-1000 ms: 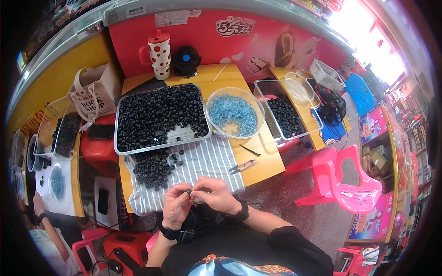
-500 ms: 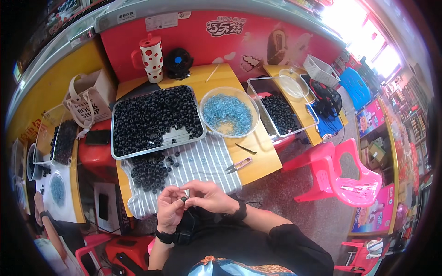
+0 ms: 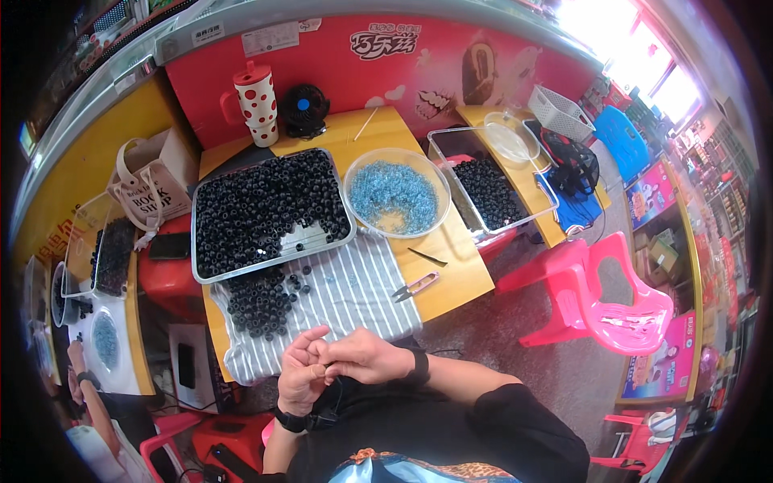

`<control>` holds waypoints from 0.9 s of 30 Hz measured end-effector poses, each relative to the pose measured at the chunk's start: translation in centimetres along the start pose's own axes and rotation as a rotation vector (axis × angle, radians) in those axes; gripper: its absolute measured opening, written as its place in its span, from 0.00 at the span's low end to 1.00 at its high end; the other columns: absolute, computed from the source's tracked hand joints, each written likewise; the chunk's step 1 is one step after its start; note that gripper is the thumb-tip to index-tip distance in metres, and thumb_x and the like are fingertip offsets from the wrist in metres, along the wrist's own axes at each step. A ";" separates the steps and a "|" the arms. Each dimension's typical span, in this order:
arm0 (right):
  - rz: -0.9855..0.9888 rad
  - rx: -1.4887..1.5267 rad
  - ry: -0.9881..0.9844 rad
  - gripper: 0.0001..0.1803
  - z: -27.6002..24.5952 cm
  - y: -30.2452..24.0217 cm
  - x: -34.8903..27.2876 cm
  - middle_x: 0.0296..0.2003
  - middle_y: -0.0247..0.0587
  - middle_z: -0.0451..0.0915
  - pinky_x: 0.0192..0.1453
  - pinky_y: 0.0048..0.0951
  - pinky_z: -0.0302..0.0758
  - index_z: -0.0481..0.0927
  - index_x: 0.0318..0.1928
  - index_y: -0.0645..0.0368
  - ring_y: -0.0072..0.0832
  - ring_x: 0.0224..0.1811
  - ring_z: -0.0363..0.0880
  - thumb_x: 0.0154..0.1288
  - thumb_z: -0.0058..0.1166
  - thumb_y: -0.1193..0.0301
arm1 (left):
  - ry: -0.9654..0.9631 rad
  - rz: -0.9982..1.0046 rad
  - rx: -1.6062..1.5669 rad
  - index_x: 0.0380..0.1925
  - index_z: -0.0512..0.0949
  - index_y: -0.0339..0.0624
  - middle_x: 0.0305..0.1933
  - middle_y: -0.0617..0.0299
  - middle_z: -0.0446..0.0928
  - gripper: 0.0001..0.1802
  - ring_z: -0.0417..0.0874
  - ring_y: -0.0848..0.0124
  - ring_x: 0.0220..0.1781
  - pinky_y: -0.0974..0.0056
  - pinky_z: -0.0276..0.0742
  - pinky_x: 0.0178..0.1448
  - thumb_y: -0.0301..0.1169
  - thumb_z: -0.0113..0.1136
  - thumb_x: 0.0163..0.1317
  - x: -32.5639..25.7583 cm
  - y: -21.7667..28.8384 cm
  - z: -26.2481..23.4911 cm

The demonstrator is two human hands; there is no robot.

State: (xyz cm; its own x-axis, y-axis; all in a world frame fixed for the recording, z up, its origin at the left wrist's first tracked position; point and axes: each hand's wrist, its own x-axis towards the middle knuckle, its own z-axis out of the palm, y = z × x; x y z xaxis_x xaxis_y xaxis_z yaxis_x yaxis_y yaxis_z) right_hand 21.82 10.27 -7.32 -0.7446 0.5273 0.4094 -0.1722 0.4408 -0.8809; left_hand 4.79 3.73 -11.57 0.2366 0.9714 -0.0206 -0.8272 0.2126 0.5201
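Close to my body, over the front edge of the striped cloth, my two hands meet. My left hand pinches with thumb and fingers, its palm partly turned up. Against it, my right hand is closed, fingers curled over the left fingertips. Only a dark speck shows where they meet; the black bead seen there a moment ago is mostly hidden. Beyond them lies a loose heap of black beads, below a tray full of the same beads. A round tub of small blue beads stands right of the tray.
Thread snips and dark tweezers lie at the table's right. Behind stand a dotted tumbler and a small fan. A clear bin of black beads and a pink chair are rightward. Another person's hand works at far left.
My right hand has curled further over the left fingertips, covering the bead that showed between them. Both hands sit slightly lower, and the left fingers have spread a little. The view has shifted slightly.
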 end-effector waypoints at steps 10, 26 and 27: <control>0.332 -0.092 0.274 0.07 -5.6 -2.5 -1.7 0.28 0.36 0.80 0.34 0.23 0.74 0.77 0.41 0.63 0.19 0.30 0.79 0.61 0.58 0.80 | 0.037 -0.052 0.254 0.62 0.67 0.31 0.54 0.42 0.77 0.24 0.84 0.62 0.45 0.64 0.81 0.47 0.22 0.55 0.65 1.4 0.6 1.2; 0.360 -0.522 0.290 0.11 -10.6 2.6 1.6 0.28 0.37 0.78 0.33 0.24 0.72 0.80 0.40 0.64 0.22 0.28 0.76 0.56 0.63 0.77 | 0.224 -0.099 0.294 0.55 0.73 0.30 0.47 0.51 0.81 0.17 0.84 0.70 0.41 0.70 0.80 0.45 0.24 0.54 0.68 0.9 0.5 -2.3; 0.340 -0.492 0.227 0.11 -8.7 2.4 3.2 0.30 0.40 0.78 0.33 0.26 0.74 0.80 0.40 0.65 0.27 0.29 0.78 0.56 0.61 0.77 | 0.236 -0.109 0.293 0.55 0.73 0.30 0.47 0.51 0.81 0.16 0.84 0.70 0.41 0.70 0.81 0.45 0.24 0.54 0.68 0.8 0.5 -2.4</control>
State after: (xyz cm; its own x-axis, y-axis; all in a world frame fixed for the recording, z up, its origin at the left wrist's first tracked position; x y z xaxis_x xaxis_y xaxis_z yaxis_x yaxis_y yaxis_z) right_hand 24.63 19.34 -6.11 -0.5409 0.8136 0.2135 0.4066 0.4751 -0.7804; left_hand 3.29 4.86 -13.39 0.1632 0.9496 -0.2675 -0.6151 0.3099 0.7250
